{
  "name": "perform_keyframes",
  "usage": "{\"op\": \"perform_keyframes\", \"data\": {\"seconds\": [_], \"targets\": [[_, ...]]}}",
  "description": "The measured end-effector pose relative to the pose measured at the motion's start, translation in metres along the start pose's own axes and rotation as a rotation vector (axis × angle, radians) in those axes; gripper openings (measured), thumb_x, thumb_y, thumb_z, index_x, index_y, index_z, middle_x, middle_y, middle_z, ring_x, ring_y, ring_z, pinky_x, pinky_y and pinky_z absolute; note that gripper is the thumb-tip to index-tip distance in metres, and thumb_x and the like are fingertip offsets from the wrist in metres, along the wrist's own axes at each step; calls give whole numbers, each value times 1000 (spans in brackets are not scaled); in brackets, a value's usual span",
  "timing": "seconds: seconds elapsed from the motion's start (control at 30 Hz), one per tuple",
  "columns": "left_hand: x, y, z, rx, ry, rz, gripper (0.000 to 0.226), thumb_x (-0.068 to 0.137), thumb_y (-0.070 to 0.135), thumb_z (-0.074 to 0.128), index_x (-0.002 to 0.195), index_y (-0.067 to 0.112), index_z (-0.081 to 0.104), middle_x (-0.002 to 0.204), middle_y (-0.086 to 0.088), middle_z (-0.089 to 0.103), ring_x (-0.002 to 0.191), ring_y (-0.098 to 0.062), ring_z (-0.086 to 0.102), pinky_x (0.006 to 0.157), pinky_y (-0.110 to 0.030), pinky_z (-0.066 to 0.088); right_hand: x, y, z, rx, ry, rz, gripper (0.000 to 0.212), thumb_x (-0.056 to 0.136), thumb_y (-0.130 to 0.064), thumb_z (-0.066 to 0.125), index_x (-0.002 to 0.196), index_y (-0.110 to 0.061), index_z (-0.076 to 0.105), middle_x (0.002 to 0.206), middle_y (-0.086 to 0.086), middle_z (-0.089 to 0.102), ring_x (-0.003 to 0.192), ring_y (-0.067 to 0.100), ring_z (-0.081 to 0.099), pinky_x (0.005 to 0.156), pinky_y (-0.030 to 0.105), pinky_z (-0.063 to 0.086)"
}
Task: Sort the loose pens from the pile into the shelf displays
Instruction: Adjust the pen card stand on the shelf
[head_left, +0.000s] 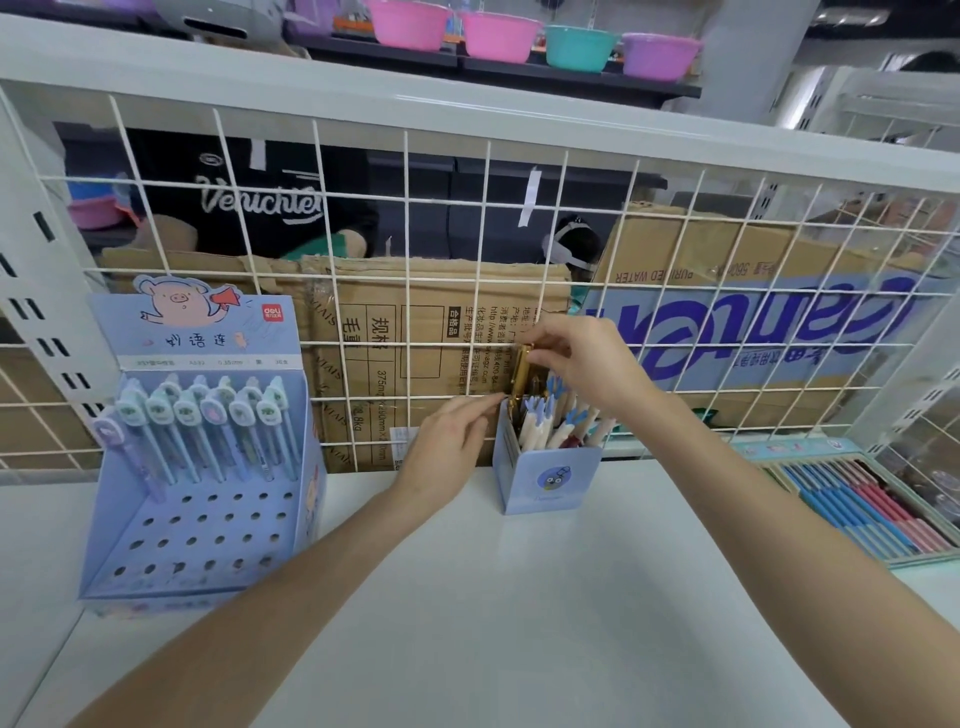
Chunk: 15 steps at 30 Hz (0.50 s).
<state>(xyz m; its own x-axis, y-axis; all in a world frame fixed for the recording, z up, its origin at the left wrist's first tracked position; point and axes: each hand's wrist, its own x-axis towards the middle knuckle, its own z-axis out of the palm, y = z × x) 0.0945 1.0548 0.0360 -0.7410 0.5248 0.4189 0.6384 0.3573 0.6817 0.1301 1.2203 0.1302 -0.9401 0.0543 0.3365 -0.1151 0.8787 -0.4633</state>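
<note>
A small blue pen box (550, 480) stands on the white shelf near the wire grid, with several white and blue pens (540, 428) upright in it. My right hand (582, 358) pinches the top of a gold pen (521, 371) held upright over the box's back left corner. My left hand (449, 447) touches the box's left upper edge with its fingertips. A larger blue display stand (208, 519) with a pig header card sits at left, with several pens in its back rows and bare holes in front.
A tray of blue and pink pens (862, 504) lies at the right edge. A white wire grid (405, 291) backs the shelf, with cardboard boxes and a person in a black shirt behind it. Coloured bowls sit on a high shelf.
</note>
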Motion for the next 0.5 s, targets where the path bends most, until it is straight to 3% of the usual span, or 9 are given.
{"op": "perform_keyframes", "data": {"seconds": [0.07,0.1,0.2,0.3,0.4,0.5], "targets": [[2,5,-1,-72,29,-19,32,96,4,45,122,10,61,109,-2,68,70,0,57,65,-2,37,-1,2,3,-71,-47,-6,23,91,-10,57,112,-10,67,111,5,67,98,13,60,85,18,43],[3,7,-1,-103,29,-39,30,96,6,46,121,11,62,105,-1,70,64,1,54,61,-1,37,0,3,4,-114,-80,-9,24,92,-10,55,113,-11,66,113,5,67,103,17,61,87,20,43],[3,9,2,-209,24,-114,31,96,8,47,125,13,58,108,4,69,84,11,55,79,-1,40,3,2,4,-214,-220,-9,31,96,-4,44,119,-13,64,125,4,61,117,19,55,95,22,40],[0,11,6,-276,-42,-145,37,97,6,43,132,16,49,115,11,63,99,10,51,81,4,32,6,1,1,-243,-333,5,43,95,7,38,125,-15,60,130,4,58,121,20,52,96,20,38],[-1,11,7,-216,-72,-101,40,96,5,43,134,18,48,124,8,60,102,0,54,82,3,31,6,1,-1,-222,-311,23,45,95,7,34,125,-14,59,128,5,59,118,18,54,91,17,38],[-2,7,6,-61,-102,-15,40,96,3,42,132,18,51,131,2,54,118,-8,48,89,3,25,2,1,-2,-167,-208,23,44,95,6,34,123,-15,61,125,5,61,117,18,55,88,15,38]]}}
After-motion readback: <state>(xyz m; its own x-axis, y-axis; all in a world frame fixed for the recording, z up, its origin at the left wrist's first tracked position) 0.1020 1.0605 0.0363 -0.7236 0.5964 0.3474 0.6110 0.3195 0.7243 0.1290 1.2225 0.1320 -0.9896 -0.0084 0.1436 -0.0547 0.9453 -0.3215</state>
